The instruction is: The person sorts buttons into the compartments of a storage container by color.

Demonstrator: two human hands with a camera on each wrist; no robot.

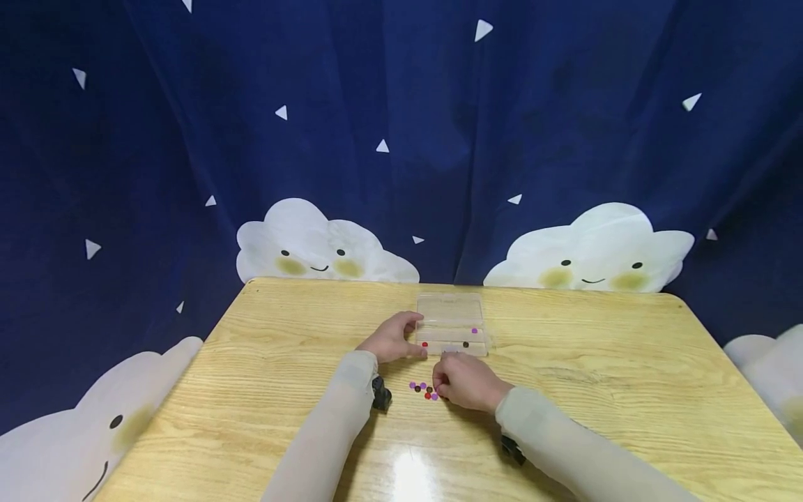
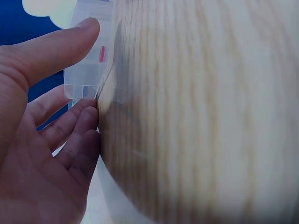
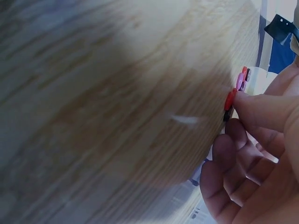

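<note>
My left hand (image 1: 393,338) holds the left end of a clear plastic box (image 1: 449,307), thumb at the front and fingers behind. Its lid stands raised at the back. In its compartments lie a red bead (image 1: 424,344), a black bead (image 1: 466,344) and a purple bead (image 1: 474,331). In front of the box my right hand (image 1: 467,382) reaches down, fingers curled, to a loose group of small beads. The right wrist view shows its thumb right at a red bead (image 3: 230,99), with a black bead (image 3: 227,115) by the index fingertip; whether it pinches one I cannot tell.
Left of the right hand lie several loose purple, black and red beads, among them a purple one (image 1: 412,385). The wooden table (image 1: 282,348) extends to both sides. Behind it hangs a dark blue curtain (image 1: 401,84) with clouds and white triangles.
</note>
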